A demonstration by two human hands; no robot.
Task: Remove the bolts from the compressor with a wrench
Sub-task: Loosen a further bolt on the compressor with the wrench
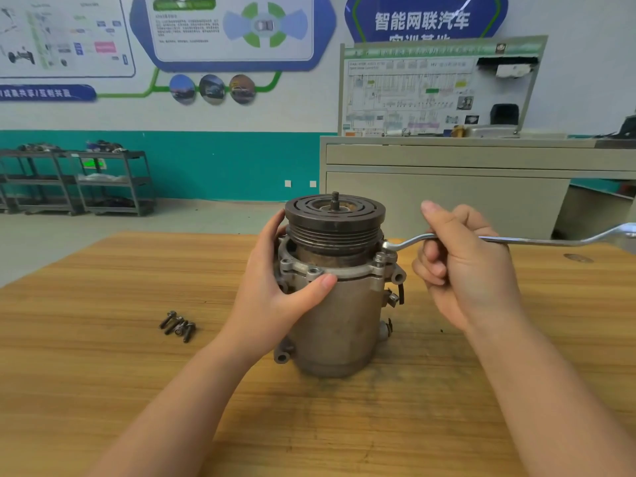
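Left hand [275,297] grips compressor [339,318] — right hand [471,270] grips wrench [537,240] (ring on bolt [379,259]).

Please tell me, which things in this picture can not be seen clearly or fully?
Head view only:
- Back of the compressor: hidden by its own body and the left hand.
- Bolt under the wrench: ring end covers its head.
- Wrench's far end: cut off by the right edge.
- Wrench shaft middle: covered by the right hand.
- Loose bolts on the table: heaped, count uncertain.
- Wall poster text: blurred.
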